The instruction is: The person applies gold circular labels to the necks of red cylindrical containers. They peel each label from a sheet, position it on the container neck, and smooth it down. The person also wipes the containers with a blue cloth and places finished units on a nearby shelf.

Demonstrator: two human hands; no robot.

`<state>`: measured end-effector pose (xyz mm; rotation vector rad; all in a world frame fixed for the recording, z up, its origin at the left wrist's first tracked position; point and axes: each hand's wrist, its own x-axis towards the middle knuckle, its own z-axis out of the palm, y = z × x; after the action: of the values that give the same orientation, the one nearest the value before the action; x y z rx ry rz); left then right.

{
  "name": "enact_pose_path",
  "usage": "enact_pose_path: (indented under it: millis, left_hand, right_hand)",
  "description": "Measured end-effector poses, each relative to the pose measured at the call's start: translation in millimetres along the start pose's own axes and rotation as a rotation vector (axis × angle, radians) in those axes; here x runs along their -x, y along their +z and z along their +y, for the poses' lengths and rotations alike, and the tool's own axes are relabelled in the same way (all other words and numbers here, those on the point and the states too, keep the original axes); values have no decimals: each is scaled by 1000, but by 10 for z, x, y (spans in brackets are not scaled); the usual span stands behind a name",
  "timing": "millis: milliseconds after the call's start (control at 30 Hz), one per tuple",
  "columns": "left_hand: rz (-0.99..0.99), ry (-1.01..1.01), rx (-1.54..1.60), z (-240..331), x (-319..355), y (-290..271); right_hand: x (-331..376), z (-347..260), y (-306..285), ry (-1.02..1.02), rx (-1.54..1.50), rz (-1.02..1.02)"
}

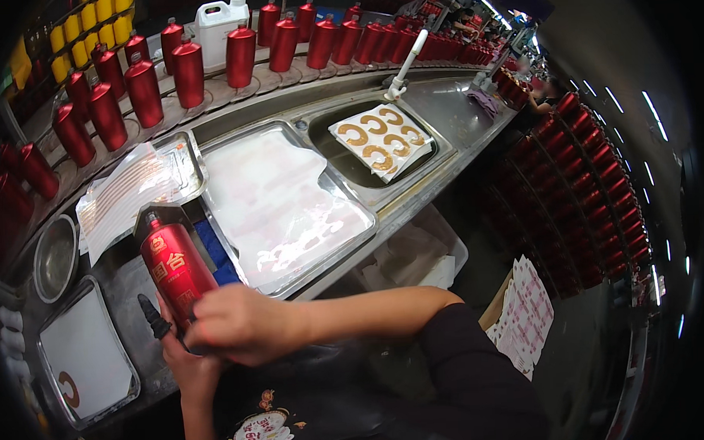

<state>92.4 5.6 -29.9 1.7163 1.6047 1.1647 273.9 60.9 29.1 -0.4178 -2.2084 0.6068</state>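
A glossy red bottle [184, 265] with gold markings lies tilted in front of me, its neck pointing away. My left hand [188, 361] grips it near its lower end, and a black finger cover [154, 316] is on one finger. Against the bottle's lower right side is my right hand [243, 325], its fingers curled in and slightly blurred. Whatever those fingers may hold is hidden. Behind the bottle's neck sits a dark angular holder [169, 209], and a blue cloth [220, 252] lies beside it.
A tray [289, 199] with wet clear film is right of the bottle. Striped decal sheets [126, 197] lie beyond it. A sink [342, 170] holds a sheet of gold C-shaped decals [380, 141]. A metal bowl [56, 257] and another tray [89, 345] stand left. Red bottles [188, 70] line the conveyor.
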Motion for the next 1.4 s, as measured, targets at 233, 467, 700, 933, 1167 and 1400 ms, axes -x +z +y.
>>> enact_pose_path:
  millis: [233, 467, 700, 933, 1167, 1400]
  left_hand:
    - [-41, 8, 50, 2, -41, -53]
    - [-84, -33, 79, -120, 11, -45]
    - [-133, 56, -12, -167, -24, -38]
    - [-142, -31, 35, -140, -44, -46]
    - [-183, -10, 49, -170, -78, -70]
    - [-205, 13, 13, -210, -79, -77]
  right_hand:
    - [-547, 478, -81, -225, 328, 158]
    - [369, -319, 303, 380, 50, 305]
    - [462, -207, 332, 1094, -337, 664]
    - [392, -237, 440, 728, -199, 541]
    - [435, -139, 283, 1072, -137, 708]
    - [420, -114, 339, 956, -183, 759]
